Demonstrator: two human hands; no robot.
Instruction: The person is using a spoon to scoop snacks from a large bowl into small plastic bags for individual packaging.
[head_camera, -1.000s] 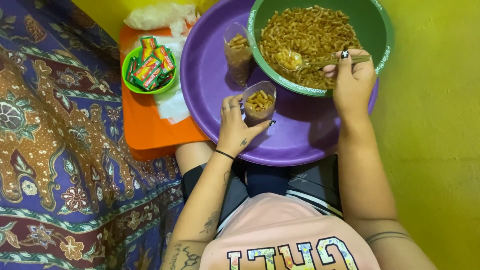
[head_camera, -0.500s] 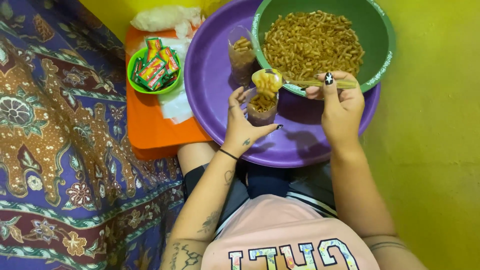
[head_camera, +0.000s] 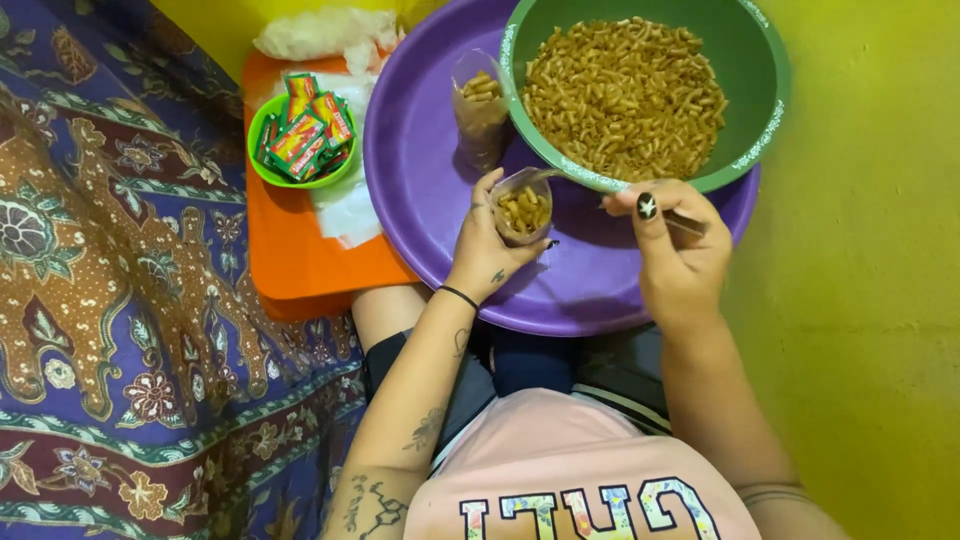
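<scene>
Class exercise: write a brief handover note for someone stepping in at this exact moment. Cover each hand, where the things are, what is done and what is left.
Left hand: holds a small clear cup partly filled with fried snack sticks, above the purple tray.
Right hand: grips a spoon, its tip at the cup's mouth.
Things: green bowl of snack sticks sits on the tray; a second filled cup stands left of it. Small green bowl of sachets rests on the orange tray.
Done: one cup filled, one in progress.
Left: finish filling this cup; the bowl holds plenty more.
</scene>
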